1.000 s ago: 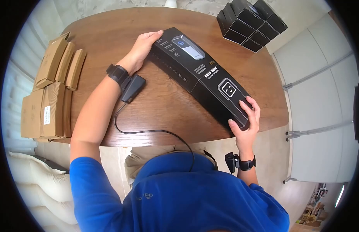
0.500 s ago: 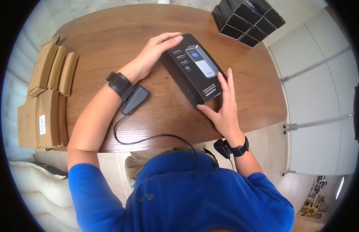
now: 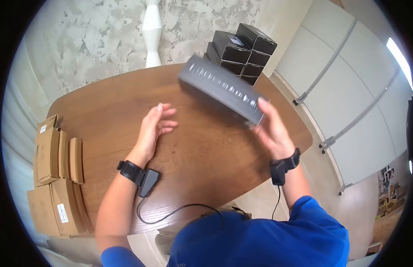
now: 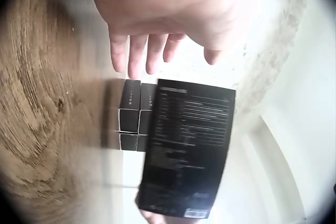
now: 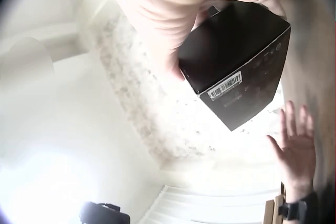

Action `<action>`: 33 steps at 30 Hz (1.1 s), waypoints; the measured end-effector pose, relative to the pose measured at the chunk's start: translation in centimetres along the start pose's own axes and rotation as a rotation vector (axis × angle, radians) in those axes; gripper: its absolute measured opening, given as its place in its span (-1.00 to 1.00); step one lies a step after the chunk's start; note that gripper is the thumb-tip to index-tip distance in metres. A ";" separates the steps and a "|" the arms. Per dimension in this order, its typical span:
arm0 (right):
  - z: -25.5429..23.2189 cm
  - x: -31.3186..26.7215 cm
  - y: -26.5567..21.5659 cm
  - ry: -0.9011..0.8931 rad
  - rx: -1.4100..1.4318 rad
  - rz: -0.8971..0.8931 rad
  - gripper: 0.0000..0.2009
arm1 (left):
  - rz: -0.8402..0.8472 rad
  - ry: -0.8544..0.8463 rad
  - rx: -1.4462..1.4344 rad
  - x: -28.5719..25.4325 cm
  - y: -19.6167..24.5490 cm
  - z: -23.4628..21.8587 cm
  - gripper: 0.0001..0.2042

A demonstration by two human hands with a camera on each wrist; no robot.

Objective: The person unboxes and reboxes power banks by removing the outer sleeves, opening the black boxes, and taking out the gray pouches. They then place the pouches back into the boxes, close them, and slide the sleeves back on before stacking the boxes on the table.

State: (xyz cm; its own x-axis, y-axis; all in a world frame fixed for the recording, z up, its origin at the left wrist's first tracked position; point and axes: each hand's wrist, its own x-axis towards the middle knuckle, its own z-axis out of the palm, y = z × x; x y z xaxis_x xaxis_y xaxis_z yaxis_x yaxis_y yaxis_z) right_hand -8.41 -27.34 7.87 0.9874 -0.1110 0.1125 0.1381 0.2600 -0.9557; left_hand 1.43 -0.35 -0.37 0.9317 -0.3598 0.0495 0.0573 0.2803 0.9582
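A black box (image 3: 222,89) is tilted above the table, blurred in the head view, its near right end gripped by the right hand (image 3: 275,133). In the right wrist view the thumb and fingers of the right hand (image 5: 178,8) pinch the sides of the box (image 5: 236,50), beside a barcode label. The left hand (image 3: 152,131) is apart from the box, over the table, fingers loosely bent and holding nothing. From the left wrist the box (image 4: 189,150) shows a face of small print beyond the left hand (image 4: 168,14).
Several black boxes (image 3: 233,52) are stacked at the table's back right edge. Cardboard boxes (image 3: 48,155) stand at the left edge. A black cable (image 3: 180,208) runs from the left wrist camera across the front of the wooden table (image 3: 113,107). White panels (image 3: 349,89) stand at the right.
The left hand has let go of the box and moved away from it. The right hand has lifted and turned the box toward the stack. The head view has tipped up, showing the wall.
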 end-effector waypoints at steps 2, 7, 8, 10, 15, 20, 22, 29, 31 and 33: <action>-0.4 2.7 -2.3 -0.001 -0.156 -0.233 -0.45 | -0.003 -0.042 0.063 0.2 -1.1 -0.3 -0.51; 0.5 13.6 -6.7 0.358 -0.856 -0.931 -0.47 | 0.022 -0.156 0.269 0.0 -1.8 0.3 -0.66; 0.8 15.8 -7.0 0.446 -0.986 -1.084 -0.45 | 0.024 -0.155 0.231 0.1 -2.1 0.3 -0.69; 0.7 19.3 -7.2 0.507 -1.025 -1.073 -0.45 | 0.016 -0.163 0.223 0.3 -2.3 0.2 -0.70; 0.3 24.4 -5.8 0.708 -1.323 -1.014 -0.44 | 0.064 -0.160 0.283 1.3 -3.7 -0.4 -0.76; 0.0 26.2 -3.5 0.743 -1.393 -0.929 -0.44 | 0.105 -0.137 0.333 1.6 -4.6 -0.5 -0.78; 0.1 26.1 -2.7 0.766 -1.336 -0.852 -0.50 | 0.132 -0.129 0.383 1.1 -3.8 -0.3 -0.78; -1.5 26.7 -1.0 0.773 -1.306 -0.808 -0.50 | 0.121 -0.130 0.461 0.7 -3.0 -0.1 -0.78; -0.9 26.0 -0.9 0.792 -1.329 -0.803 -0.50 | 0.125 -0.127 0.436 0.8 -3.1 -0.1 -0.78; -0.7 25.5 -1.0 0.813 -1.349 -0.802 -0.50 | 0.118 -0.127 0.453 0.8 -3.0 0.0 -0.78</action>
State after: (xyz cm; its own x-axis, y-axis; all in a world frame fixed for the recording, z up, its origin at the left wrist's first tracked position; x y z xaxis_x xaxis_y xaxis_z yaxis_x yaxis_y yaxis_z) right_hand 16.60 -31.07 11.50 0.3723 -0.3158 0.8727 -0.0439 -0.9453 -0.3233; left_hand 1.99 -1.43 -3.21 0.8696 -0.4626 0.1727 -0.2346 -0.0793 0.9688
